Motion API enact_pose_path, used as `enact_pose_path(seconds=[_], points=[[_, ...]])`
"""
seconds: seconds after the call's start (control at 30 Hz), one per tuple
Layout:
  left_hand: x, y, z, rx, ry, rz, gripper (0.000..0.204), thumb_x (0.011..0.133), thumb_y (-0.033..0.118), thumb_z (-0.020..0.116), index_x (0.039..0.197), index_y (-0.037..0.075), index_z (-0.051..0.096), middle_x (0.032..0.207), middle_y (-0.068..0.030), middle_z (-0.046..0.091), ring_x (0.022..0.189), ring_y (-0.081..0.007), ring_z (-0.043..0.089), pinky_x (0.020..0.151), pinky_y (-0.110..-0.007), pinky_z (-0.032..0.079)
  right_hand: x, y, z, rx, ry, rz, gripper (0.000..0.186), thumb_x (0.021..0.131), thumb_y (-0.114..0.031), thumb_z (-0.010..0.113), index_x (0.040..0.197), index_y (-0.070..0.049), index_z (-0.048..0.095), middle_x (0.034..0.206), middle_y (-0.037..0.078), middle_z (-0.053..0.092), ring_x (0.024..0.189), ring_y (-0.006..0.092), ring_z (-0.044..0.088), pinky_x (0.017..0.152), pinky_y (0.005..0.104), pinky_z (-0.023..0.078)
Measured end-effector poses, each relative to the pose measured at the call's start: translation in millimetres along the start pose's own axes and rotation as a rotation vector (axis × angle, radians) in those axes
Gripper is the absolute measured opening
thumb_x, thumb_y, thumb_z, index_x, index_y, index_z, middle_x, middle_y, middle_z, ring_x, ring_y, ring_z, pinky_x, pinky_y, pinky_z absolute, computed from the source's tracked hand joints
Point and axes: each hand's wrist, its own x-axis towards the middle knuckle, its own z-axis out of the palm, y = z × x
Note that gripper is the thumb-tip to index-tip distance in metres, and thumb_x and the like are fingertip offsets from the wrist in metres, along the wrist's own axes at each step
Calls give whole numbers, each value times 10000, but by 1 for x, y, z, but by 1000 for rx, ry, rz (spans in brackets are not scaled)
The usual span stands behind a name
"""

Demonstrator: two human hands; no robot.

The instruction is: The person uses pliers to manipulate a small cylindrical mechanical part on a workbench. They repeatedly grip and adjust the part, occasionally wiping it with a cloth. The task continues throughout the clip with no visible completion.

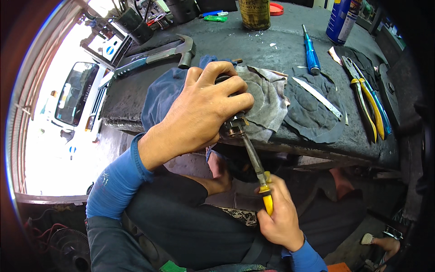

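Observation:
My left hand [204, 106] presses down on a dark metal part [233, 127] at the bench's near edge, its fingers curled round it and hiding most of it. Under that hand lie a blue cloth [161, 95] and a grey cloth [267, 109]. Lower and to the right, my right hand [281, 217] is closed on the yellow handles of long-nose pliers [254, 161]. Their slim grey jaws point up and away, with the tips at a brownish metal fitting on the part's near end. Whether the tips grip the fitting I cannot tell.
A claw hammer [158, 56] lies at left. To the right are a blue screwdriver [309, 52], a pale blade [317, 97] on dark cloth, and yellow-handled pliers [364, 97]. A tin [254, 16] and a blue spray can [343, 20] stand at the back.

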Motion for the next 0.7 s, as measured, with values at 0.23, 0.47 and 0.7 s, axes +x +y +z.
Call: enact_pose_path(seconds=[0.23,0.47,0.7], points=[[0,1,1,-10,11,0,455,702,62,843,1133,167,740,1288,11,683,1391,-324,501,1102,-508,400,-2,3,-14,951,-378,268,511,847,94,616,1352,17,623,1530,170,622,1315,253,644,1159,404,507],[-1,0,2,-22,21,5,445,706,61,844,1125,171,741,1283,14,681,1388,-318,501,1098,-508,401,4,2,-17,1104,-394,293,465,846,122,600,1299,18,623,1402,159,638,1257,246,650,1087,408,566],[0,0,2,-20,29,11,421,721,77,848,1118,170,742,1281,10,683,1392,-321,500,1100,-514,398,8,-4,-21,1105,-401,329,433,852,135,576,1265,14,628,1387,153,625,1258,246,648,1074,411,575]])
